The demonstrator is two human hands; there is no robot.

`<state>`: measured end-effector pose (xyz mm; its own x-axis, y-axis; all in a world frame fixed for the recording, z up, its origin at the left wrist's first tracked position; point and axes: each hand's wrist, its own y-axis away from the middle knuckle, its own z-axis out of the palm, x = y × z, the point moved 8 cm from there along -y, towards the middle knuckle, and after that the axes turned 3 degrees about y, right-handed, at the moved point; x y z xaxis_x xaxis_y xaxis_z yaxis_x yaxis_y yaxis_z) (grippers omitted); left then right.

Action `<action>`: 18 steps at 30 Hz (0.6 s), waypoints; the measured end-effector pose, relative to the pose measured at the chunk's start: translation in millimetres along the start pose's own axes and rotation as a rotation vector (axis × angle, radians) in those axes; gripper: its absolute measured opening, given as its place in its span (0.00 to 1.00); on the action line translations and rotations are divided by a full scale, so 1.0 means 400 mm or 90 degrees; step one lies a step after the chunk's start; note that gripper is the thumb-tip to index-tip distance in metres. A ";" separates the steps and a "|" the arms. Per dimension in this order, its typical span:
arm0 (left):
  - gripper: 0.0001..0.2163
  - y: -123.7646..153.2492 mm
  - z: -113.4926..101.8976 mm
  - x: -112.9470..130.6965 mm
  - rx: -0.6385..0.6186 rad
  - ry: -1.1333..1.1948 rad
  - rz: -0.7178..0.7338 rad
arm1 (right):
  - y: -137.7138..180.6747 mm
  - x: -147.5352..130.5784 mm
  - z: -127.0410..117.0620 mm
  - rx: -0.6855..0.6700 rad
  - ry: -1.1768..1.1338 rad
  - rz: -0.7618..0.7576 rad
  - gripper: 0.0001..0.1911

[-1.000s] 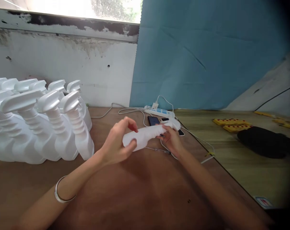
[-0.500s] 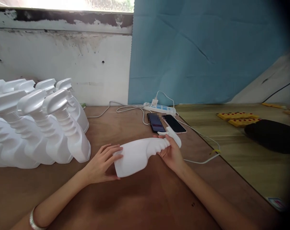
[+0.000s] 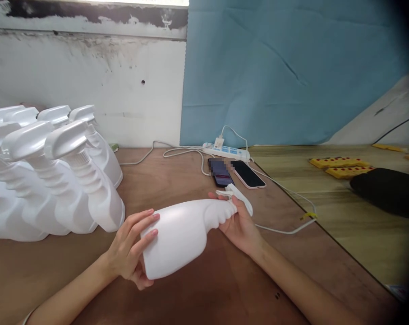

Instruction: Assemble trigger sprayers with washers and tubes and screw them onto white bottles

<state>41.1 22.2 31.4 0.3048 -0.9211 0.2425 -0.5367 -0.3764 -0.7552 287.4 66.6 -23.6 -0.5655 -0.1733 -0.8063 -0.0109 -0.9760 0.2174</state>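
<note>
A white plastic spray bottle (image 3: 180,234) lies on its side between my hands, above the brown table. My left hand (image 3: 133,246) grips its wide base end, fingers over the top and thumb low at the near corner. Around the ridged neck, just below the trigger head (image 3: 241,198), my right hand (image 3: 240,225) is closed. To the left, several matching white spray bottles (image 3: 103,203) stand upright in close rows.
Behind the bottle lie a dark phone (image 3: 221,172) and a pink-edged phone (image 3: 249,174). A white power strip (image 3: 229,151) with cables sits near the blue cloth (image 3: 275,76). Yellow pieces with red dots (image 3: 346,167) and a black object (image 3: 387,192) are at the right.
The bottle's base end has come nearer and lower left, with my left hand now wrapped further around it. My right hand keeps hold of the neck. The view has shifted slightly.
</note>
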 end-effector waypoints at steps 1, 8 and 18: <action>0.30 0.002 -0.007 -0.010 0.023 0.043 -0.038 | 0.004 0.001 0.008 -0.018 -0.002 -0.006 0.12; 0.18 0.066 0.024 -0.156 0.138 0.322 -0.681 | 0.039 -0.005 0.047 -0.117 0.063 -0.043 0.11; 0.20 0.064 0.082 -0.150 0.061 0.482 -0.813 | 0.013 -0.008 0.001 0.025 0.016 -0.027 0.15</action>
<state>35.1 71.1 -22.5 0.0309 0.1741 0.9842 -0.1668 -0.9700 0.1768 288.8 61.9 -19.7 -0.5434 -0.1358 -0.8284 -0.0663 -0.9768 0.2036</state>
